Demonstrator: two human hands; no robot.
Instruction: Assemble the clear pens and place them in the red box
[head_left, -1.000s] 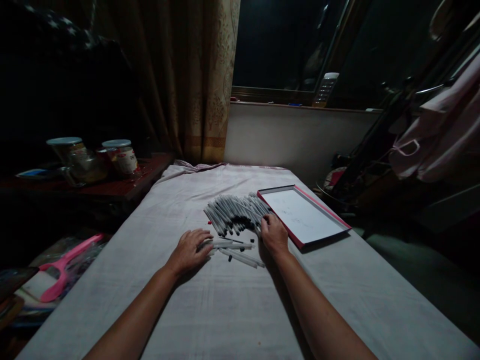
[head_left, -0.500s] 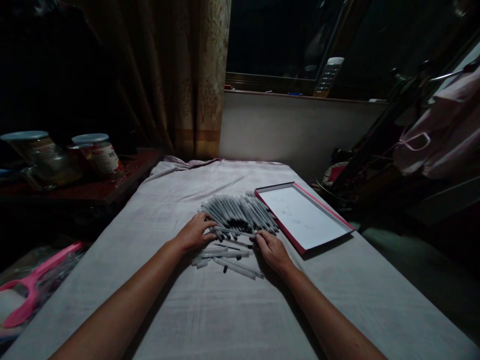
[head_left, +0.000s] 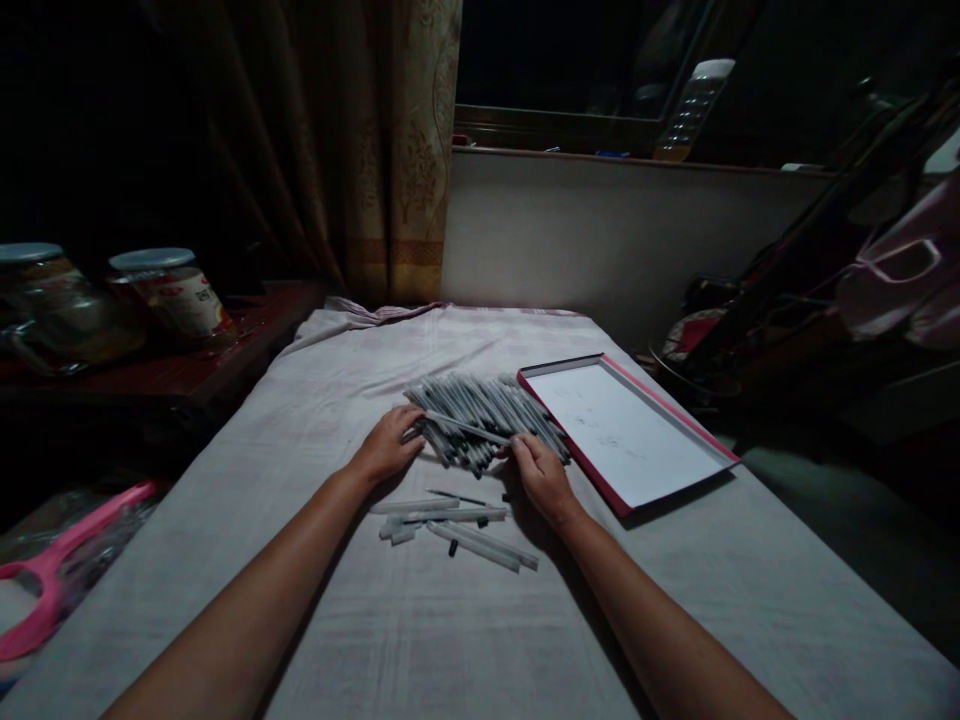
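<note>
The bare right hand (head_left: 543, 482) hides one end of a slender, translucent grey pen (head_left: 469, 428); whether the bare left hand (head_left: 386, 446) grips or only touches the other end is too small to tell. Small marks on the flat white sheet (head_left: 645, 440) are illegible. The left edge cuts off a curved pink plastic object (head_left: 84, 530).

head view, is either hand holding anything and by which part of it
The right hand holds a pen by its right end. The left hand is at the other end; whether it grips there cannot be told.
</note>
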